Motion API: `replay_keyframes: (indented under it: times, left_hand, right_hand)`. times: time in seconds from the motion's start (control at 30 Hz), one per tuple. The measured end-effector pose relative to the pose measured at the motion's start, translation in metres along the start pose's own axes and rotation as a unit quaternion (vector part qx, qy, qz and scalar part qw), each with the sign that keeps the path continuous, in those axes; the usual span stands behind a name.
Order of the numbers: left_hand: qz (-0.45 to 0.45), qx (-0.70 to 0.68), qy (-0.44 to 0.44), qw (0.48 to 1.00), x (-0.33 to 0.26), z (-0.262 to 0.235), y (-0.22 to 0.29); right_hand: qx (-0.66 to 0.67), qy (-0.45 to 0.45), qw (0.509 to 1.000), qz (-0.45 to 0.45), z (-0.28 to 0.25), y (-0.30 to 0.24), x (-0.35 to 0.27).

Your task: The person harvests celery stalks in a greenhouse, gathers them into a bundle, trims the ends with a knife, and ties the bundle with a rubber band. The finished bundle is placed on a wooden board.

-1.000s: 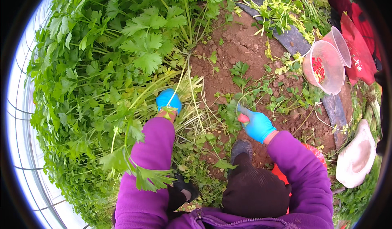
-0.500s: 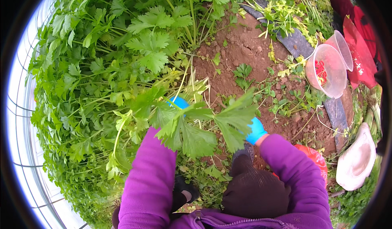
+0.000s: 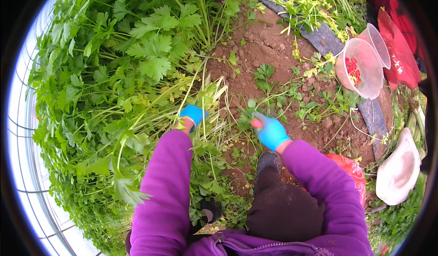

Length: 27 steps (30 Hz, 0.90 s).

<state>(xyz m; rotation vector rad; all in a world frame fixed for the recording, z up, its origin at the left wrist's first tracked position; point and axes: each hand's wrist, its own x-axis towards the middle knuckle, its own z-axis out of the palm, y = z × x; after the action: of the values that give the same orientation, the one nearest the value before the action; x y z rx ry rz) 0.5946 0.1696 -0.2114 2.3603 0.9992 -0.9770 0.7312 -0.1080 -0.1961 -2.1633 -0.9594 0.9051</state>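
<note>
My left hand [image 3: 194, 115], in a blue glove, is closed around thin celery stalks [image 3: 204, 91] at the edge of the leafy bed. Its fingertips are partly hidden by leaves. My right hand [image 3: 272, 133], also gloved in blue, is apart from it to the right, over soil and low weeds. It grips what looks like a small knife with a red handle [image 3: 257, 123]; its blade points up and left and is blurred. Pale, dry stems [image 3: 221, 89] lie between the two hands. Tall green celery [image 3: 155, 46] fills the left side.
Clear plastic tubs [image 3: 372, 80], one with red bands inside, stand at the right. Nearby are a red bag [image 3: 397, 50], a white padded object [image 3: 398, 174] and a dark strip [image 3: 321, 39] under cut leaves. Brown soil [image 3: 273, 41] lies ahead; my boot [image 3: 269, 161] is below my right hand.
The large leafy stalk in front of my hands has swung down to the left, over my left forearm. My right hand has moved left and up, bringing the red handle into sight.
</note>
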Motion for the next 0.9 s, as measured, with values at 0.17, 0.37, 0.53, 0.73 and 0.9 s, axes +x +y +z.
replay_keyframes:
  times: [0.17, 0.37, 0.53, 0.73, 0.9]
  left_hand:
    - [-0.028, -0.059, 0.002, 0.998, -0.021, 0.029, 0.024]
    - [-0.089, -0.28, 0.08, 0.953, -0.09, 0.029, -0.003]
    - [-0.067, -0.193, -0.058, 0.977, -0.109, 0.02, -0.04]
    - [-0.025, -0.017, 0.074, 0.997, -0.081, 0.081, -0.024]
    - [-0.009, 0.071, 0.214, 0.974, -0.069, 0.13, -0.001]
  right_hand:
    - [0.102, 0.059, 0.993, 0.003, 0.035, -0.005, 0.04]
    - [-0.007, 0.049, 0.999, 0.011, -0.046, 0.009, -0.027]
    - [-0.041, -0.011, 0.998, 0.051, -0.087, 0.006, -0.106]
    - [-0.019, -0.002, 0.999, 0.049, -0.054, 0.024, -0.122]
    - [0.055, -0.001, 0.997, 0.06, -0.022, 0.034, -0.11]
